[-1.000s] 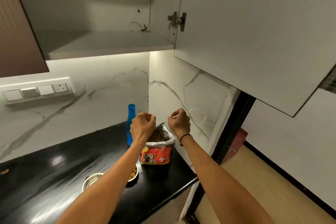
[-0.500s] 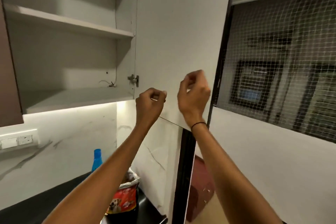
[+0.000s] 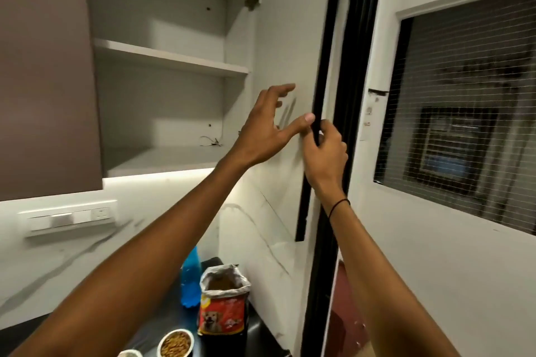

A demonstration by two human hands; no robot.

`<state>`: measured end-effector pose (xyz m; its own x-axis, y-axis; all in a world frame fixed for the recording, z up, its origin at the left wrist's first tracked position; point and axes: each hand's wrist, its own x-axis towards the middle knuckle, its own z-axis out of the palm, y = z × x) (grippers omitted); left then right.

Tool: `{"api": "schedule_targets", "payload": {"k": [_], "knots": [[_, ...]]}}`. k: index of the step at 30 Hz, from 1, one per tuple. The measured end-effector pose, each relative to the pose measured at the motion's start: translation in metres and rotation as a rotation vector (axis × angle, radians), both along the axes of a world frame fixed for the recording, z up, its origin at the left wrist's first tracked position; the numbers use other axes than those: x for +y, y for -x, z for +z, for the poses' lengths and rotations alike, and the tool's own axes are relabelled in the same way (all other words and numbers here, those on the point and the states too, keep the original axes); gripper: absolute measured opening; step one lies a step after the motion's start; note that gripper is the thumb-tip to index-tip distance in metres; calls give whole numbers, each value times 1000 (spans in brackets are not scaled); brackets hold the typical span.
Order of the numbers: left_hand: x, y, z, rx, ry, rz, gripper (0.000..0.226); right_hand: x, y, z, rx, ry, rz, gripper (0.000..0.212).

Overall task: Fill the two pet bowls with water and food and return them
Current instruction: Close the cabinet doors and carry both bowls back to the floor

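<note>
A steel bowl (image 3: pixel 175 343) filled with brown kibble sits on the black counter (image 3: pixel 261 330) at the bottom. A sliver of a second steel bowl (image 3: pixel 130 353) shows to its left; its contents are hidden. The open red pet food bag (image 3: pixel 224 304) stands behind them, with a blue water bottle (image 3: pixel 191 278) beside it. Both hands are raised well above these. My left hand (image 3: pixel 261 130) is open, fingers spread against the inner face of the open white cabinet door (image 3: pixel 278 38). My right hand (image 3: pixel 327 153) curls around that door's free edge.
The wall cabinet stands open with two bare shelves (image 3: pixel 174 59) and a loose wire on the lower one. A switch and socket panel (image 3: pixel 69 217) is on the marble wall at left. A black door frame (image 3: pixel 322 240) and a mesh-covered window (image 3: pixel 464 113) are at right.
Both hands left the food bag's top and rose to the cabinet door. My left hand went from a fist to spread fingers, and my right hand took the door's edge.
</note>
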<state>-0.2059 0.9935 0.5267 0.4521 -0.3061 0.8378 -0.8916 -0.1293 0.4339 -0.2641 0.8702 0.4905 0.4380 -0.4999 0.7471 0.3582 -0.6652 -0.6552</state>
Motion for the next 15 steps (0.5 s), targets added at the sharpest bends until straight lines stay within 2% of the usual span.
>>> {"api": "schedule_targets", "payload": {"k": [2,4,7,10,15], "knots": [[30,-7,5,-71,16,41,84,42,-10,-8,-69,112,144,30],[67,-15,4,-61,108,127,83,81,-34,-14,-110,145,366,32],[134,-40,-11,-42,254,286,56,132,-80,-16,-73,211,547,35],[205,-71,-28,43,356,552,31,181,-133,-20,60,309,599,40],[277,-116,-42,212,245,1004,45,244,-204,-14,167,270,558,46]]}}
